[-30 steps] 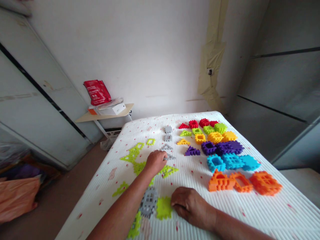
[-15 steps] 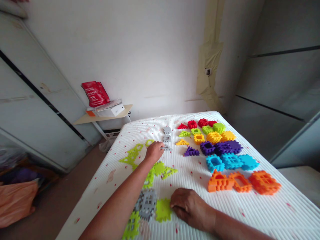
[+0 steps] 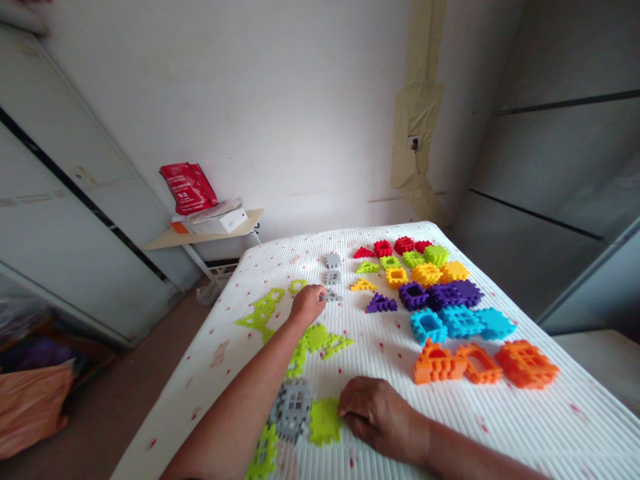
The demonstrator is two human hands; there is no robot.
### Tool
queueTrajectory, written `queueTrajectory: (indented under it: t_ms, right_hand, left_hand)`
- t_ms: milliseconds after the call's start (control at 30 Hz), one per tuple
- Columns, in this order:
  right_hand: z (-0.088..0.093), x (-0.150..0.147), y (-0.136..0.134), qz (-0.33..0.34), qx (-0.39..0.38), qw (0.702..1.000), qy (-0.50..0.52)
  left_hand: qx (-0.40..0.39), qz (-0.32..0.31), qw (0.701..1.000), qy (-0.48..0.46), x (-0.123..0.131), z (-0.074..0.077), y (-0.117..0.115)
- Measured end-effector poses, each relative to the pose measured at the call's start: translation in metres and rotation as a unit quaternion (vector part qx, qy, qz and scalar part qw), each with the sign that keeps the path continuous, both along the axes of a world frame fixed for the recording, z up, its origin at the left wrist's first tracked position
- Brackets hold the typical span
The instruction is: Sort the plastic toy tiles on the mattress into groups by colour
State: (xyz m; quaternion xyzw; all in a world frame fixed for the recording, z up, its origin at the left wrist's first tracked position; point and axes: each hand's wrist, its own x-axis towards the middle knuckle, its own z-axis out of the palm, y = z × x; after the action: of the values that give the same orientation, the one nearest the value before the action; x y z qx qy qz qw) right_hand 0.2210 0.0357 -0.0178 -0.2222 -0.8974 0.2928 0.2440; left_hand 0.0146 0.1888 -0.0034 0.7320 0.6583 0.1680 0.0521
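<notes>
My left hand [image 3: 307,305] reaches forward over the white quilted cover, fingers pinched on the near-left end of a grey interlocking block [image 3: 334,297]. Beyond it lie a grey window block [image 3: 332,278] and a solid grey block [image 3: 332,261], in a column. My right hand [image 3: 377,415] rests closer to me with its fingers curled in. Its fingertips meet the right edge of a flat lime-green square block [image 3: 325,422]; whether they grip it is hidden. Grey window blocks [image 3: 294,408] lie left of that square, partly behind my left forearm.
Lime-green blocks [image 3: 264,310] lie scattered left and below my left hand. To the right stand rows of red [image 3: 383,249], green [image 3: 389,263], yellow [image 3: 396,277], purple [image 3: 413,295], blue [image 3: 428,327] and orange [image 3: 438,363] blocks. A side table [image 3: 253,223] stands beyond the bed.
The whole view has shifted very slightly to the left. Both hands and the blocks keep nearly the same places, with my left hand still on the grey block.
</notes>
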Motion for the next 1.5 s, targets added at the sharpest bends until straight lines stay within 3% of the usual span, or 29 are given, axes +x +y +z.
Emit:
queueTrajectory:
  t_ms: [300,467,600,700,833,967,1200,1500]
  right_hand:
    - [-0.002,0.001,0.001,0.008,0.007,1.000,0.004]
    - [0.000,0.002,0.000,0.012,-0.009,1.000,0.009]
    - [0.002,0.002,0.000,0.014,-0.021,1.000,0.018]
    - [0.002,0.002,0.000,0.011,-0.024,0.999,0.022]
    - [0.002,0.001,0.001,0.007,-0.026,0.999,0.022]
    - [0.002,0.001,0.001,0.008,-0.026,0.999,0.018]
    - [0.003,0.002,-0.001,0.007,-0.035,0.999,0.014]
    - [0.004,0.001,0.000,-0.001,-0.032,0.999,0.015]
  left_hand:
    - [0.008,-0.020,0.999,-0.031,0.001,0.001,-0.002]
    - [0.016,-0.004,0.997,-0.078,-0.020,0.020,-0.017]
    - [0.009,0.023,0.994,-0.107,-0.057,0.042,-0.060]
    - [0.000,0.039,0.990,-0.133,-0.084,0.049,-0.106]
    - [-0.043,0.070,0.985,-0.153,-0.105,0.039,-0.161]
    - [-0.040,0.076,0.985,-0.147,-0.105,0.022,-0.190]
    - [-0.029,0.043,0.998,-0.035,-0.086,0.013,-0.196]
    - [-0.070,-0.022,0.994,0.079,-0.082,0.027,-0.189]
